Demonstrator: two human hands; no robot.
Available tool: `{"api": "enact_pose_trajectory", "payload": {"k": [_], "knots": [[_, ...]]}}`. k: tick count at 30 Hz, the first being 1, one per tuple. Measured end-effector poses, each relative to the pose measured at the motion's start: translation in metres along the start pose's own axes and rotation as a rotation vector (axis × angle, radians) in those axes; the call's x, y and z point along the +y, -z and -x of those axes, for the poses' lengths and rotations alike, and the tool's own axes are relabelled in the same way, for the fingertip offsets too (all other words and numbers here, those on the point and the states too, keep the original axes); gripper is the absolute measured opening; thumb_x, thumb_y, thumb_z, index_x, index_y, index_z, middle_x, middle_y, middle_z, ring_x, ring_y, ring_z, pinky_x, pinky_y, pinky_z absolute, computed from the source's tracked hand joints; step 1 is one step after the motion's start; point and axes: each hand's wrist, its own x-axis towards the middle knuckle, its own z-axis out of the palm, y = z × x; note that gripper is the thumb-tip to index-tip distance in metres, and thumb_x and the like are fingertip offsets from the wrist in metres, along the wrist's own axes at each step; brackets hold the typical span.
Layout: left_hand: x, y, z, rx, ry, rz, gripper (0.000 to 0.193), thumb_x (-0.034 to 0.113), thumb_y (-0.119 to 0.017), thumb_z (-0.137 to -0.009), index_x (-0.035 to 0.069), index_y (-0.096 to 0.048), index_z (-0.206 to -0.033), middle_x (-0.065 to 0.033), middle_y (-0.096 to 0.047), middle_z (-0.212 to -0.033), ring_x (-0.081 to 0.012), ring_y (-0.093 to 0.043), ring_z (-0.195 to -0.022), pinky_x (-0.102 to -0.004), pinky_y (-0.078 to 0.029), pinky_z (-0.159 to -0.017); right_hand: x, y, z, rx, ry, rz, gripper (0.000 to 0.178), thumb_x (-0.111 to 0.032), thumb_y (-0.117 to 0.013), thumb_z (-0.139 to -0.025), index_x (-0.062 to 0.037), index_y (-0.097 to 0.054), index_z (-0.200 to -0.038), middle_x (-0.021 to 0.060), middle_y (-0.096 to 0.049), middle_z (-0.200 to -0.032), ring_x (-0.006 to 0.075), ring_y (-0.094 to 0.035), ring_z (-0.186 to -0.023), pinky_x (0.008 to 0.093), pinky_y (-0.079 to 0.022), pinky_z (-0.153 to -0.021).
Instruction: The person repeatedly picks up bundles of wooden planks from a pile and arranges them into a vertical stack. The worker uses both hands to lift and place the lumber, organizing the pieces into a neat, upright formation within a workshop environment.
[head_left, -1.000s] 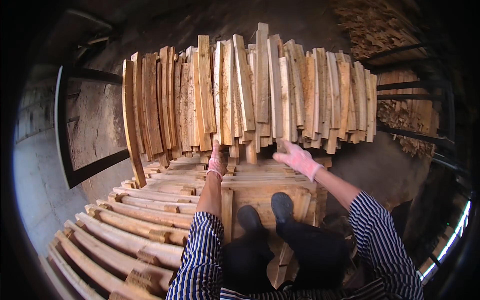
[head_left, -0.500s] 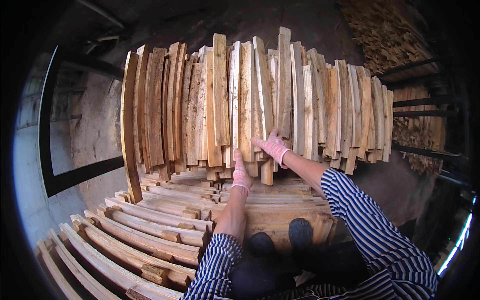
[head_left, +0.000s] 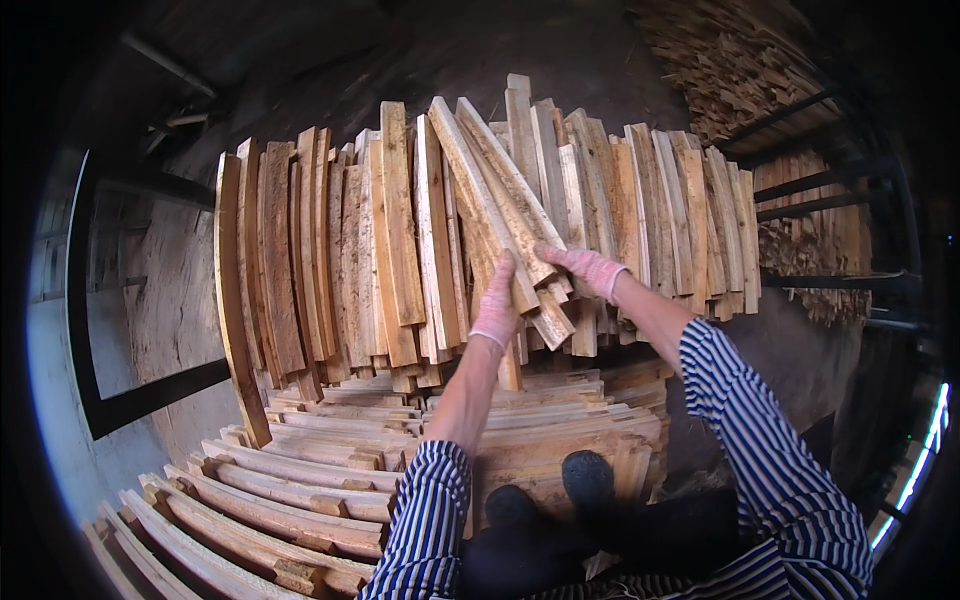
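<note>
Several wooden slats (head_left: 480, 205) are angled across a broad pile of rough slats (head_left: 396, 230), their far ends leaning left. My left hand (head_left: 497, 302), in a pinkish-white glove, grips their near ends from the left, thumb on top. From the right, my right hand (head_left: 590, 270), gloved alike, is closed on the same bunch near its ends. The fingers beneath the wood are hidden. The other slats in the pile lie side by side, pointing away from me, with uneven ends.
Lower left, a stack of long boards (head_left: 290, 472) is layered with small spacer blocks (head_left: 327, 504). A black metal frame (head_left: 88, 300) stands at the left. Dark rails (head_left: 835, 282) and more piled wood (head_left: 725, 70) are at the right. My dark shoes (head_left: 587, 478) are below.
The gripped slats have turned from nearly straight to slanting, their near ends shifting right. My hands have closed around them, and the right hand has moved right. The view has shifted slightly.
</note>
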Motion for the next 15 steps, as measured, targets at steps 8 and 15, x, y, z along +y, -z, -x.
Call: {"api": "enact_pose_trajectory", "payload": {"k": [8, 15], "knots": [[0.022, -0.009, 0.134, 0.136, 0.073, -0.155, 0.078, 0.056, -0.06, -0.095, 0.015, -0.032, -0.155, -0.0204, -0.041, -0.153, -0.0392, -0.048, -0.135, -0.0619, -0.05, -0.103, -0.078, -0.072, 0.13, -0.172, -0.263, -0.001, 0.096, -0.072, -0.063, -0.084, 0.0028, -0.05, -0.142, 0.0286, -0.035, -0.155, 0.0387, -0.03, -0.146, 0.0496, -0.028, -0.119], [0.021, -0.096, 0.218, 0.353, 0.091, -0.255, 0.06, 0.023, -0.081, -0.085, -0.007, -0.056, -0.13, -0.0142, -0.07, -0.109, -0.0236, -0.071, -0.09, -0.0344, -0.061, -0.081, -0.039, -0.09, 0.17, -0.251, -0.24, -0.511, 0.074, -0.057, -0.067, -0.091, -0.006, -0.053, -0.143, 0.0184, -0.056, -0.143, 0.0258, -0.056, -0.129, 0.0397, -0.049, -0.105]]}}
